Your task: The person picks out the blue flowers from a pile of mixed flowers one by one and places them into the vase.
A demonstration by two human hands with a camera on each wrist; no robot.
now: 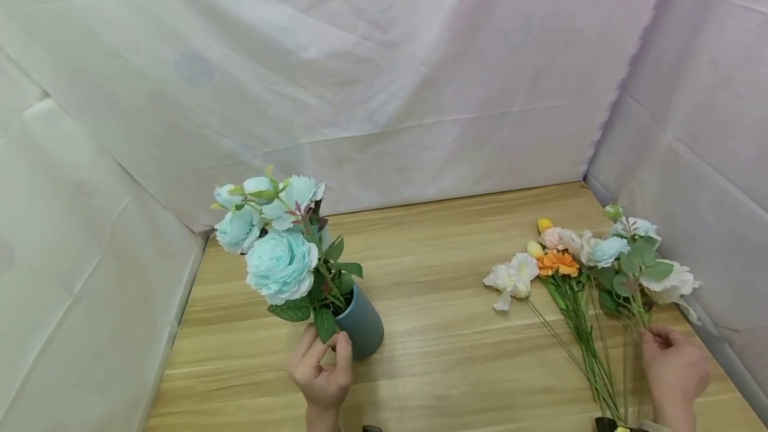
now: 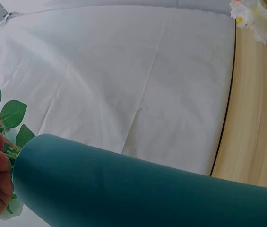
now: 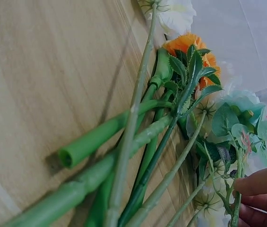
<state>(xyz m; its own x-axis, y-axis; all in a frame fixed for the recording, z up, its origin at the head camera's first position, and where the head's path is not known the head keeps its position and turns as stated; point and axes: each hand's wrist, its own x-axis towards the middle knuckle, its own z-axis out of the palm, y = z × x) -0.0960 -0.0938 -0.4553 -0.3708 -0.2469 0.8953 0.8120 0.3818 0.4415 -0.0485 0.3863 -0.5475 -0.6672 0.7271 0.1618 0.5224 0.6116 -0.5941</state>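
Note:
A blue-grey vase (image 1: 365,325) stands on the left of the table, holding a spray of artificial light-blue roses (image 1: 282,265) with green leaves. My left hand (image 1: 322,369) is beside its mouth with bent fingers. A hanging leaf (image 1: 325,324) overlaps the fingertips; I cannot tell whether they pinch it. In the left wrist view the fingertips (image 2: 0,161) are close to the rim of the vase (image 2: 100,179). At the right, my right hand (image 1: 675,365) pinches the green stem (image 3: 238,189) of a spray with pale-blue flowers (image 1: 607,252) between thumb and fingers.
Beside the right hand lie artificial flowers: an orange flower (image 1: 558,263), a white flower (image 1: 513,279), a pink flower (image 1: 555,239) and yellow tulips (image 1: 544,225). Their green stems (image 1: 585,339) run to the table's front. White cloth walls (image 1: 390,85) border the wooden table (image 1: 444,339).

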